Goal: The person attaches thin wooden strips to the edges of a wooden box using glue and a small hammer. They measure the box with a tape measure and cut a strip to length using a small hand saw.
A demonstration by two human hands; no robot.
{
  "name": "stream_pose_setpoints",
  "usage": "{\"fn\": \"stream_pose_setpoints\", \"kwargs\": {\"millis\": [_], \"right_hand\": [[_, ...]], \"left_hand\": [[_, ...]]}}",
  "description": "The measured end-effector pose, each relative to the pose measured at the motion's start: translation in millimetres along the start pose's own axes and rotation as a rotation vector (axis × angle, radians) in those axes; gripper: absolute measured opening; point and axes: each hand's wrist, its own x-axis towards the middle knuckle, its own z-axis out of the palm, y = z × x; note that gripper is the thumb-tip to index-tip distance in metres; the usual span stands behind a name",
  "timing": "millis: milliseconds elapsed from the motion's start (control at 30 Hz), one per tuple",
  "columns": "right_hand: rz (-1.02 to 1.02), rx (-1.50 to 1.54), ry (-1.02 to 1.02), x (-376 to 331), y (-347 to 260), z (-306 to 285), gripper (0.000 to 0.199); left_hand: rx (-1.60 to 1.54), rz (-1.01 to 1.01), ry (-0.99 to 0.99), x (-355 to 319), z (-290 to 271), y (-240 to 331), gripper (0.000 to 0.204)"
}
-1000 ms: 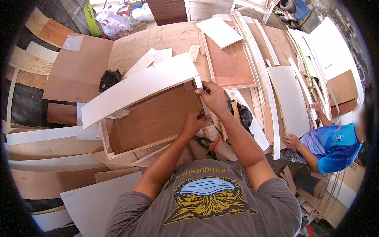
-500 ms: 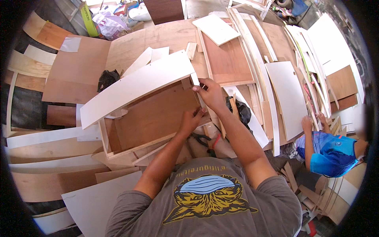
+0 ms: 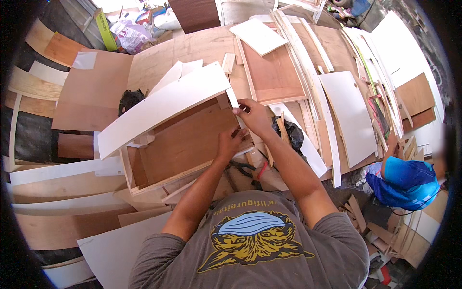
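A shallow wooden drawer (image 3: pixel 187 140) with a brown bottom and a long white front panel (image 3: pixel 166 108) lies tilted on the workbench before me. My right hand (image 3: pixel 252 117) grips the upper corner of its right end, thumb and fingers around the narrow white edge. Just below, my left hand (image 3: pixel 231 144) reaches over the drawer's inside, its bent fingers against the same end piece. The fingertips of both hands are partly hidden. Dark-handled pliers (image 3: pixel 243 167) lie close to the drawer's near right corner, under my forearms.
Behind the drawer, the plywood bench top (image 3: pixel 159 55) carries a white board (image 3: pixel 258 36) and a brown framed panel (image 3: pixel 274 72). Long strips (image 3: pixel 308 91) and a white panel (image 3: pixel 349 113) lie to the right. There a co-worker in blue (image 3: pixel 404 180) bends beside stacked boards. A black plastic bag (image 3: pixel 293 137) sits nearby.
My left hand has shifted slightly along the drawer's end; my right hand keeps its hold. At right, the co-worker has leaned over and moved an arm. The whole view has shifted a little.
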Motion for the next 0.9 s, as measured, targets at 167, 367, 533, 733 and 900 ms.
{"fn": "stream_pose_setpoints", "kwargs": {"millis": [167, 367, 533, 733, 900], "right_hand": [[0.028, 0.015, -0.042, -3.4, 11.5, -5.2, 0.04], [-0.008, 0.016, -0.035, -3.7, 8.1, -4.3, 0.036], [0.024, 0.029, -0.024, -3.0, 12.8, -2.5, 0.034], [0.047, 0.061, -0.024, -3.8, 11.6, -3.0, 0.034], [0.002, 0.034, -0.022, -5.4, 13.3, -3.1, 0.035]], "left_hand": [[-0.068, 0.006, -0.049, -2.4, 1.0, 11.6, 0.025], [-0.04, 0.061, 0.002, 0.7, 3.5, -0.7, 0.023], [-0.05, 0.06, 0.026, 2.3, 6.9, -3.4, 0.026], [0.075, 0.117, 0.021, 5.8, 4.7, -5.5, 0.028], [0.082, 0.127, 0.021, 3.1, 7.0, 6.3, 0.027]]}}
